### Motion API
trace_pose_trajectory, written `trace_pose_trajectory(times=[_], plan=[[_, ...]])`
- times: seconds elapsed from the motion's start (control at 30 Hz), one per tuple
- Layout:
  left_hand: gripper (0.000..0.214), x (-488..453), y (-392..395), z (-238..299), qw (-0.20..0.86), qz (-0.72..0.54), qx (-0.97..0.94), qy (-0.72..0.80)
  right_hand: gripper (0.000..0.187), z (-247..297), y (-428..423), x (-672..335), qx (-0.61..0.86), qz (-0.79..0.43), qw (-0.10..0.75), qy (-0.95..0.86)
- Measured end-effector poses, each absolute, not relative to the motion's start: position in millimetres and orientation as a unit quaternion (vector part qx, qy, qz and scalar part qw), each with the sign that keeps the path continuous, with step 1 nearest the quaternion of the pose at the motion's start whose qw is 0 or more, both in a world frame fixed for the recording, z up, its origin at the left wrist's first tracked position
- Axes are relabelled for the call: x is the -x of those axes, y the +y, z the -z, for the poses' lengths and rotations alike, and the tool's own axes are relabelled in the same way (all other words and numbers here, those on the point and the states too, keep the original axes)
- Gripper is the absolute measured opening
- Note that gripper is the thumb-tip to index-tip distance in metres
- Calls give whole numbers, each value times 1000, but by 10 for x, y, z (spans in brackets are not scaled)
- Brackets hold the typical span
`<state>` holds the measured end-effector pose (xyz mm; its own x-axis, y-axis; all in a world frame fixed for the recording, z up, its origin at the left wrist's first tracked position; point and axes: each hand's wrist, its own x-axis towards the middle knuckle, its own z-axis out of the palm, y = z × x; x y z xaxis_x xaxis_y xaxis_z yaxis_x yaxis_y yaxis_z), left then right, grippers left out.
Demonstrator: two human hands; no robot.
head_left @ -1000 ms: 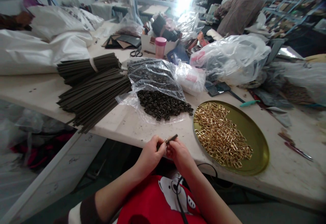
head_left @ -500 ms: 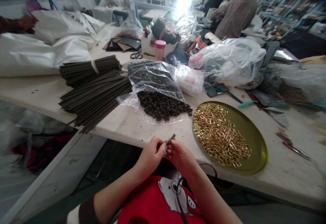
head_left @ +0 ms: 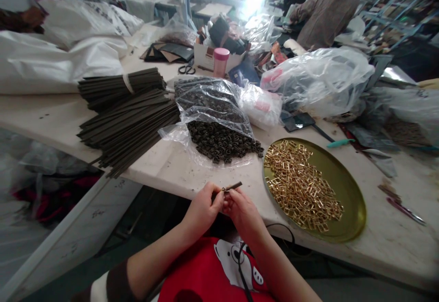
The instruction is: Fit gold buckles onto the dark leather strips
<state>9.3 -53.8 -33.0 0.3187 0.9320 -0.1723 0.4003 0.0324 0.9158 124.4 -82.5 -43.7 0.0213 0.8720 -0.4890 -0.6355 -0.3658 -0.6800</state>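
My left hand and my right hand meet just off the table's front edge, both with fingers closed. Between them is a short dark strap, its free end pointing up and right past my right fingertips. A tiny gold-coloured piece, apparently a buckle, shows at my left thumb and is mostly covered by fingers. To the right, gold rectangular buckles lie heaped on a round gold tray. Small dark loops spill from a clear plastic bag beyond my hands.
Bundled dark strips overhang the table's front edge at left. Scissors, a pink-lidded jar and plastic bags stand farther back. A tool with a turquoise handle lies beyond the tray. Another person is in the background.
The strap has tilted flatter, and more of it sticks out to the right between my hands. My hands stay nearly in place; the view has shifted slightly.
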Motion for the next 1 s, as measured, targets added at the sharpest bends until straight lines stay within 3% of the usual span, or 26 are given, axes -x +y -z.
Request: trace_pose_trajectory(times=[0.37, 0.53, 0.7, 1.0], plan=[[13, -114, -503, 345, 523, -279, -616, 519, 15, 477, -828, -1250, 494, -662, 541, -158], [14, -115, -519, 335, 484, -277, -639, 530, 21, 488, -876, -1298, 559, -553, 564, -251], [13, -133, -567, 311, 463, -281, -647, 537, 22, 477, -875, -1306, 589, -517, 528, -327], [13, -102, -602, 259, 464, -301, -636, 538, 10, 389, -1088, -1362, 620, -257, 487, -559]])
